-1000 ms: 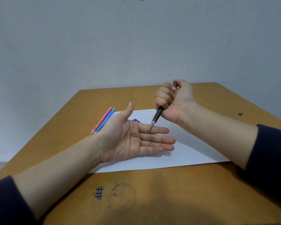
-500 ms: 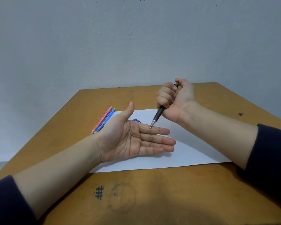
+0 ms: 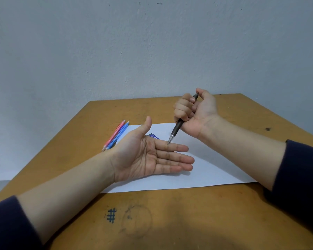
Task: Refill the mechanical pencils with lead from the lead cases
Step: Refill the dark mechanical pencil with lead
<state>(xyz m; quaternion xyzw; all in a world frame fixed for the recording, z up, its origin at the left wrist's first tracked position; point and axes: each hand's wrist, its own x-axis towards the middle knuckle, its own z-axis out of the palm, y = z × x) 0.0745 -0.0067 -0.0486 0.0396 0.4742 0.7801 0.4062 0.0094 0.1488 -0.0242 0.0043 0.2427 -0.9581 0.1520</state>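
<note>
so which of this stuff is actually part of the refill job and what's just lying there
For the job: black pencil, gripped by right hand; pink pencil; blue pencils; blue lead case behind left hand.
Lying about: white sheet; hash scribble on table.

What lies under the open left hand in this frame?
A corner of a blue printed lead case peeks out beyond the open left hand, on the white paper sheet. The hand covers the rest of it.

A black pencil [image 3: 177, 129], a pink pencil [image 3: 115, 133], blue pencils [image 3: 120, 136] and a blue lead case [image 3: 153, 136] show against white paper [image 3: 215, 165].
</note>
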